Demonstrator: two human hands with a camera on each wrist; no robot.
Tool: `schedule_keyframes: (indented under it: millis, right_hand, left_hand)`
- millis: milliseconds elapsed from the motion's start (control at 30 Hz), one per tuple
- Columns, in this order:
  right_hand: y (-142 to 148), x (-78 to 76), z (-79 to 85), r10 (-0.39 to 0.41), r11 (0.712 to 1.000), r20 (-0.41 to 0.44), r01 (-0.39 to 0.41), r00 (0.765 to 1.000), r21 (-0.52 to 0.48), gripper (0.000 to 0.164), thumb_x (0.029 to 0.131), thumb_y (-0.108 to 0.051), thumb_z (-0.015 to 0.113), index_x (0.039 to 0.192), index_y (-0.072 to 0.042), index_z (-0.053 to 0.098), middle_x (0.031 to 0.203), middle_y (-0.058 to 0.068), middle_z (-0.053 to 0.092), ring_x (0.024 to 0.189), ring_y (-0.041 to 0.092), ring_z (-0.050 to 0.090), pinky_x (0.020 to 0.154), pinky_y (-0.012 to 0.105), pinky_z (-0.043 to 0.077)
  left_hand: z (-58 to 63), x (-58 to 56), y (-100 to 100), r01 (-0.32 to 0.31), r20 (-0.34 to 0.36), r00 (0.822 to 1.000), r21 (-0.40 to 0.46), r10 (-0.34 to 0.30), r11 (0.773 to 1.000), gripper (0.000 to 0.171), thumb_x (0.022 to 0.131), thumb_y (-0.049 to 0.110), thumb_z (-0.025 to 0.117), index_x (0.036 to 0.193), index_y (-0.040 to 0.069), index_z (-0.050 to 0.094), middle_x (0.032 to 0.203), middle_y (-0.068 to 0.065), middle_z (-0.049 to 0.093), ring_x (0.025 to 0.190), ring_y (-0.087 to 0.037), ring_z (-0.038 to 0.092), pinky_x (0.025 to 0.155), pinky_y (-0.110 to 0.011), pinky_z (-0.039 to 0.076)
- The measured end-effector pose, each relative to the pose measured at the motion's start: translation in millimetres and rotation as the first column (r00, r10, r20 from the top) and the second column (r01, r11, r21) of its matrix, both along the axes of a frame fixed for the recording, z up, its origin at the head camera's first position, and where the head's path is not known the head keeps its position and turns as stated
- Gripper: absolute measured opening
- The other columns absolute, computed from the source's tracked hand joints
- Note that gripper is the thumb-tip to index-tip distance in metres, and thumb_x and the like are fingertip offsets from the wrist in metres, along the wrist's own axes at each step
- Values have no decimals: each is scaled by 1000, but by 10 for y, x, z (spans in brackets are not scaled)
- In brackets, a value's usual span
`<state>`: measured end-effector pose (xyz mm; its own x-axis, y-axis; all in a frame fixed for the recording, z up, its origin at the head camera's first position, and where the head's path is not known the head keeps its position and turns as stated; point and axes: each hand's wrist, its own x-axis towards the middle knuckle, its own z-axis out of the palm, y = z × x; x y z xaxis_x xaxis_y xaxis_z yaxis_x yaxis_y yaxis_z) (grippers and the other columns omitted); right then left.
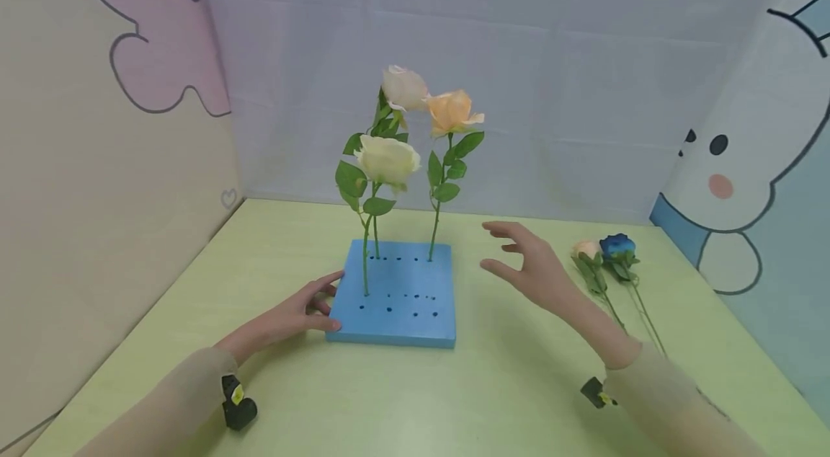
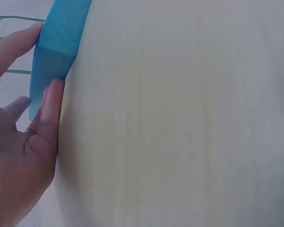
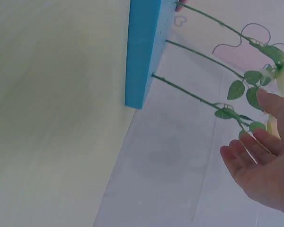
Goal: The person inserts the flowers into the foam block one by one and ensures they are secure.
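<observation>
Blue block [image 1: 405, 333] lay on the counter [image 1: 415, 399], holes in its top. Three roses stood in it: cream [image 1: 387, 160] at front left, pale pink [image 1: 405, 87] behind, orange [image 1: 450, 111] at back right. Person's left grip [image 1: 300, 311] was spread, thumb and fingers touching the block's left edge. Right grip [image 1: 534, 269] was spread too, in the air right of the block. Farther right, a blue rose [image 1: 618, 246] and a pale peach rose [image 1: 586, 249] lay side by side.
</observation>
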<state>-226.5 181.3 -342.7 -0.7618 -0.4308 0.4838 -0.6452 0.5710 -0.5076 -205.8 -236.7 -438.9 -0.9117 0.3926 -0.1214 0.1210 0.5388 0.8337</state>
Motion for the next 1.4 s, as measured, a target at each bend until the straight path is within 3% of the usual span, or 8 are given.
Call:
schedule_keyframes:
  millis: [367, 433, 700, 867, 1000, 1100, 1233, 1400]
  right_hand:
    - [646, 15, -90, -166, 985, -43, 168, 985, 41, 63, 87, -17, 76, 142, -5, 48, 140, 20, 55, 119, 40, 60, 103, 53, 42]
    - [761, 29, -86, -181, 981, -10, 181, 984, 66, 65, 88, -19, 75, 144, -4, 45, 143, 20, 52, 124, 39, 56, 93, 49, 50]
    - [1233, 43, 6, -269, 957, 115, 252, 956, 142, 71, 94, -32, 68, 151, -5, 35, 147, 27, 44, 119, 51, 55, 92, 60, 49]
    - [1475, 37, -65, -306, 946, 127, 286, 944, 154, 70, 93, -31, 68, 148, 0, 36, 144, 29, 45, 121, 48, 52, 94, 53, 47]
    - [1609, 59, -131, -333, 940, 165, 312, 928, 139, 67, 94, -32, 68, 147, -2, 40, 144, 28, 45, 123, 45, 50, 88, 29, 53]
    - [1668, 77, -194, -348, 936, 207, 325, 914, 137, 67, 94, -34, 67, 147, -1, 40, 145, 29, 45, 124, 47, 49, 86, 25, 53]
    - [1694, 107, -301, -354, 932, 259, 316, 899, 177, 71, 95, -35, 65, 147, 3, 36, 147, 32, 42, 125, 50, 49, 91, 48, 52]
    - [1700, 146, -405, -366, 921, 282, 302, 887, 245, 74, 95, -38, 65, 146, 7, 36, 146, 34, 41, 124, 53, 50, 91, 61, 48]
  left_hand:
    - [6, 12, 0, -2, -2, 1000, -1, 2, 1000, 91, 87, 31, 74, 159, 20, 18, 146, -19, 38, 115, -26, 48, 92, -37, 44]
    - [14, 13, 3, 2, -4, 1000, -2, -2, 1000, 91, 87, 32, 74, 159, 20, 18, 146, -19, 38, 115, -27, 48, 91, -37, 44]
    - [30, 19, 1, 4, -5, 1000, -13, -4, 1000, 90, 88, 33, 73, 159, 20, 18, 145, -19, 38, 115, -27, 49, 90, -36, 44]
    - [24, 20, 1, 1, 1, 1000, -21, -1, 1000, 91, 88, 33, 73, 159, 21, 17, 145, -18, 38, 116, -26, 49, 91, -36, 44]
    - [30, 24, 1, 1, 7, 1000, -15, -1, 1000, 91, 88, 34, 73, 159, 22, 17, 144, -18, 38, 116, -26, 49, 92, -36, 44]
    - [35, 29, -3, 0, 9, 1000, -10, 0, 1000, 91, 88, 33, 73, 159, 22, 18, 144, -17, 38, 116, -26, 49, 93, -37, 44]
    - [35, 32, -10, 0, 8, 1000, -12, 0, 1000, 90, 88, 33, 73, 159, 23, 18, 144, -16, 37, 117, -26, 49, 93, -37, 43]
    - [34, 32, -4, 8, 2, 1000, -5, -8, 1000, 90, 88, 33, 73, 159, 23, 18, 144, -16, 37, 116, -26, 49, 93, -37, 44]
